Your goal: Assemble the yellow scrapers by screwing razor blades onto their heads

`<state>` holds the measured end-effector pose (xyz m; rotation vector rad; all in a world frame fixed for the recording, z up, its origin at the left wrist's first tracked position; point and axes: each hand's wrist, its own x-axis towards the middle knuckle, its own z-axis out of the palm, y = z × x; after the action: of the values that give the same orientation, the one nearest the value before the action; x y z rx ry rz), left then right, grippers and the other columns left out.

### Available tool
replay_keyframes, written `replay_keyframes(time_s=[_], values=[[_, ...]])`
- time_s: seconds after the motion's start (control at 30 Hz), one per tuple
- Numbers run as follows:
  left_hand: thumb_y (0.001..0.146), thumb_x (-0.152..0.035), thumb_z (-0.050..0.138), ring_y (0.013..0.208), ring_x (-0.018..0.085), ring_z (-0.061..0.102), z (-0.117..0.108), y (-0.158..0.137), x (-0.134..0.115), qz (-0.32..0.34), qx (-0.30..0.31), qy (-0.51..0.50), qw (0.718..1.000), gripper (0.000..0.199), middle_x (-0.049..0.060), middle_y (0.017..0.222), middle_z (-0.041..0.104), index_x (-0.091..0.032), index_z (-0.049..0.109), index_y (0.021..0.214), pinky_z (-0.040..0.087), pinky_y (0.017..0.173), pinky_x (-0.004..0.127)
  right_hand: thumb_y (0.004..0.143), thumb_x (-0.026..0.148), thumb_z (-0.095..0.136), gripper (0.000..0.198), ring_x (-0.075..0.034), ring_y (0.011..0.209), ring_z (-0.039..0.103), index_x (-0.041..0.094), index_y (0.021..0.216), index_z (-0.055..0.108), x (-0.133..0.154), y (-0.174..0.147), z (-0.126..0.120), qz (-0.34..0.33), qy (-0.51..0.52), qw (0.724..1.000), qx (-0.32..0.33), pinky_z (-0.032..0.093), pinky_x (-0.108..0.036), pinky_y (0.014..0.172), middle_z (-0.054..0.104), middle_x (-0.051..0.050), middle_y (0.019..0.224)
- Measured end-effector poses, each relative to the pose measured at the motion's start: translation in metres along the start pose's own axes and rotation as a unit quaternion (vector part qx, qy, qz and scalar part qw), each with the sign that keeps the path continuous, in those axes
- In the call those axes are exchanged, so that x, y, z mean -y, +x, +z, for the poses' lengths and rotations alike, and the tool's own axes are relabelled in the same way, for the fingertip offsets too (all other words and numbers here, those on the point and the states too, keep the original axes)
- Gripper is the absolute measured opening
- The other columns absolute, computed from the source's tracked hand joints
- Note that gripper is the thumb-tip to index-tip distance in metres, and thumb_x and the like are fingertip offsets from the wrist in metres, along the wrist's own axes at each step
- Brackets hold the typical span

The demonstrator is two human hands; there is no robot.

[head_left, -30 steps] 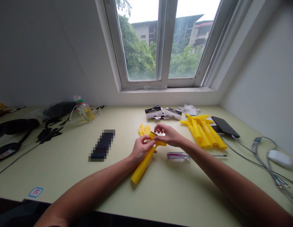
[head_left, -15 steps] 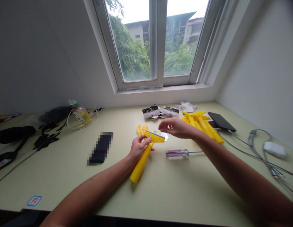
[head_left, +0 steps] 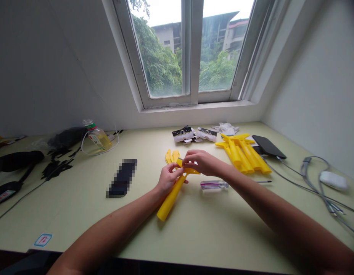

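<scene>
My left hand is closed round the neck of a yellow scraper, whose handle slants down toward me. A grey blade edge shows at the scraper's head. Over that head, my right hand has its fingertips pinched together; whatever they hold is too small or hidden. Just beyond the hands lie loose yellow cover plates, partly blocked from sight. A screwdriver with a clear and purple handle rests on the desk below my right forearm, which crosses over its shaft.
Several yellow scrapers are piled at the right, beside a dark phone and grey cables. Black-and-white packaging cards lie near the window. To the left are a bottle of yellow liquid and a pixelated dark object.
My right hand has moved left and down from beyond the scraper onto its head, its fingertips now beside my left hand's. The left hand keeps the scraper in nearly the same place.
</scene>
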<state>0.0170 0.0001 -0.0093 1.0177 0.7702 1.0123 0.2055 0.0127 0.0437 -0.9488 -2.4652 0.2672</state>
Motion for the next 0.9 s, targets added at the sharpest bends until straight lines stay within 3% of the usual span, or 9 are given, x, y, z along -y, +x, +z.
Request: replay_keyframes(time_s=[0.17,0.37,0.47,0.6,0.73,0.83,0.9], values=[[0.064,-0.037,0.082,0.059,0.016,0.066,-0.001,-0.001,0.002,0.002,0.013,0.013,1.0,0.041,0.006,0.078,0.068,-0.01,0.058,0.083,0.061,0.059,0.034,0.085,0.025,0.061,0.014,-0.013,0.066,0.058,0.02,0.083,0.074,0.006,0.002,-0.003,0.042,0.044,0.998,-0.008,0.041,-0.024,0.062,0.067,-0.004,0.08],[0.066,-0.039,0.081,0.056,0.015,0.064,0.0,-0.004,0.002,0.01,0.028,0.037,0.999,0.039,0.004,0.075,0.068,-0.012,0.057,0.082,0.06,0.058,0.034,0.076,0.024,0.063,0.008,-0.015,0.07,0.057,0.018,0.078,0.068,0.008,0.006,-0.003,0.161,0.117,0.98,0.011,0.042,-0.025,0.062,0.065,-0.002,0.076],[0.066,-0.039,0.081,0.056,0.015,0.064,0.001,-0.004,0.002,0.011,0.028,0.04,0.999,0.039,0.004,0.075,0.068,-0.013,0.058,0.083,0.06,0.058,0.034,0.072,0.029,0.066,0.019,-0.014,0.07,0.054,0.018,0.087,0.06,0.001,0.005,0.003,0.198,0.142,0.97,-0.008,0.043,-0.024,0.06,0.061,-0.002,0.082],[0.065,-0.038,0.081,0.054,0.014,0.063,0.0,-0.003,0.003,0.006,0.025,0.033,0.999,0.038,0.003,0.074,0.067,-0.013,0.057,0.082,0.059,0.057,0.034,0.073,0.031,0.067,0.024,-0.013,0.07,0.052,0.018,0.089,0.054,-0.007,0.005,0.009,0.191,0.174,0.966,0.003,0.043,-0.023,0.059,0.057,-0.001,0.083],[0.061,-0.037,0.084,0.054,0.014,0.063,0.001,0.0,0.001,-0.005,0.006,0.019,1.0,0.041,0.003,0.077,0.066,-0.012,0.058,0.08,0.059,0.055,0.033,0.082,0.035,0.059,0.023,-0.015,0.077,0.057,0.018,0.098,0.056,-0.006,0.003,-0.001,0.17,0.188,0.967,0.026,0.046,-0.026,0.064,0.061,-0.003,0.089],[0.057,-0.036,0.086,0.059,0.014,0.063,0.001,0.001,-0.002,-0.005,-0.017,-0.002,1.0,0.041,0.004,0.08,0.064,-0.01,0.06,0.077,0.059,0.054,0.033,0.084,0.031,0.056,0.02,-0.018,0.084,0.06,0.02,0.101,0.057,-0.005,-0.004,-0.02,0.152,0.115,0.982,0.011,0.047,-0.029,0.07,0.064,-0.006,0.095],[0.056,-0.036,0.086,0.062,0.014,0.062,0.001,0.002,-0.004,-0.007,-0.026,-0.015,1.0,0.041,0.004,0.08,0.062,-0.01,0.062,0.076,0.06,0.054,0.032,0.077,0.032,0.064,0.02,-0.019,0.079,0.06,0.021,0.093,0.062,-0.005,-0.013,-0.032,0.147,0.038,0.988,0.04,0.045,-0.029,0.066,0.066,-0.005,0.09]])
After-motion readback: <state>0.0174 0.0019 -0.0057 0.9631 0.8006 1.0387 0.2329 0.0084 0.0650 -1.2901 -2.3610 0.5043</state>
